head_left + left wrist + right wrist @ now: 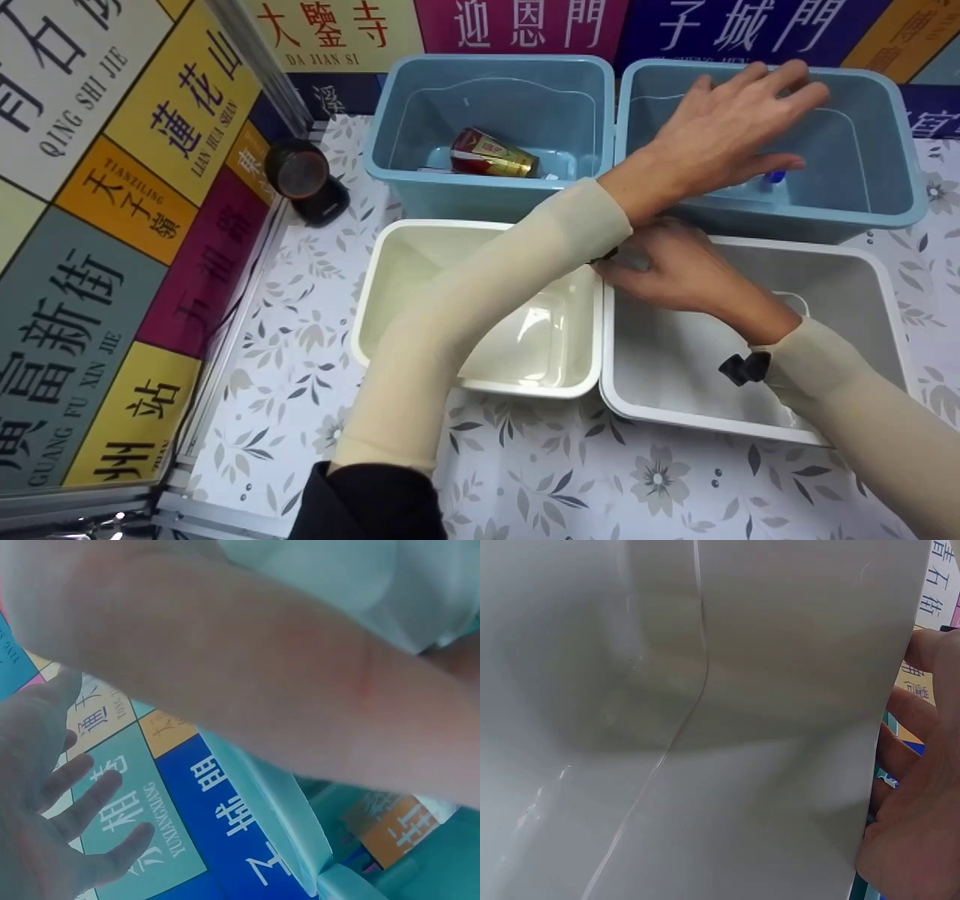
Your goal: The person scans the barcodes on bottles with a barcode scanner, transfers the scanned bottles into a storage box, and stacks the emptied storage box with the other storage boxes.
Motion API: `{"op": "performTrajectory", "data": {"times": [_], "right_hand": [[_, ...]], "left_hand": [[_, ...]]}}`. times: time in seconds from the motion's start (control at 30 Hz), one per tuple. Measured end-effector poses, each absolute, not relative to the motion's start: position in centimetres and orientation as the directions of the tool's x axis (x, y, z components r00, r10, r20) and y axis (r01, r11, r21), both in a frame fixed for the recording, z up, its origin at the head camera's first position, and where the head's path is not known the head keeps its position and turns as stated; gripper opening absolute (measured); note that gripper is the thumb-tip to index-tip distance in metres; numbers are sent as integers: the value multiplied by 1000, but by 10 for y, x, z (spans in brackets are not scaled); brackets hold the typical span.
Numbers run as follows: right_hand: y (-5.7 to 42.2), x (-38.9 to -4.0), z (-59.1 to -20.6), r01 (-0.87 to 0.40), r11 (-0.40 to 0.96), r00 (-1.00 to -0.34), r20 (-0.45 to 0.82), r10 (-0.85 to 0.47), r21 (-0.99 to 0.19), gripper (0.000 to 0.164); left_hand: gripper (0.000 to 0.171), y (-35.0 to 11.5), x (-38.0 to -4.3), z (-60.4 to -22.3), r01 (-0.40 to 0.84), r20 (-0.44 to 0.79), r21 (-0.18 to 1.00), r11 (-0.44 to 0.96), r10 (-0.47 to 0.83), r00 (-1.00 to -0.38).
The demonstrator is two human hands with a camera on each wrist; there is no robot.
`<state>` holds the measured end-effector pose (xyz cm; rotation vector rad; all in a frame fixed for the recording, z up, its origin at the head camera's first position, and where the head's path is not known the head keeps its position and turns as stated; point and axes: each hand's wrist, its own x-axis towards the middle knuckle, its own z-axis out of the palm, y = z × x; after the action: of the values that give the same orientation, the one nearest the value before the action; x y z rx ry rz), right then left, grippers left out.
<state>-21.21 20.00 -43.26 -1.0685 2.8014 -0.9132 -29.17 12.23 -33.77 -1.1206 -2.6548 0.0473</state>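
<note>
My left hand (739, 124) reaches over the right blue bin (911, 172), fingers spread and holding nothing. A small blue item (775, 177) shows beneath it in that bin. My right hand (679, 270) passes under the left forearm, near the far left corner of the grey-white bin (889, 315). Its thumb lies close to a small black piece (606, 255) at the left cuff. In the right wrist view, its fingers (911, 709) are loosely bent by the rim, nothing visible in them. The left wrist view shows spread fingers (97, 802), with a forearm (247, 667) crossing close.
A red-and-gold container (491, 154) lies on its side in the left blue bin (379, 150). A cream bin (367, 300) stands in front of it, under the left forearm. A black device (304, 180) sits at the left, beside the lettered wall panel (97, 277).
</note>
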Motion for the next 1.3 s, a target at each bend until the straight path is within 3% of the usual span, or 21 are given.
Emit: {"op": "performTrajectory", "data": {"times": [0.13, 0.37, 0.73, 1.3], "right_hand": [[199, -212, -431, -619, 595, -760, 200, -618, -513, 25], [201, -212, -431, -624, 596, -753, 184, -632, -506, 35], [202, -213, -433, -649, 588, -734, 195, -650, -483, 36], [199, -213, -434, -668, 581, -728, 248, -639, -466, 23]], "left_hand": [[67, 120, -290, -336, 698, 210, -126, 705, 706, -676], [63, 114, -287, -334, 697, 203, -114, 708, 703, -682], [60, 101, -278, -335, 705, 197, -98, 702, 709, -678], [56, 68, -263, -343, 709, 187, -38, 705, 702, -687]]}}
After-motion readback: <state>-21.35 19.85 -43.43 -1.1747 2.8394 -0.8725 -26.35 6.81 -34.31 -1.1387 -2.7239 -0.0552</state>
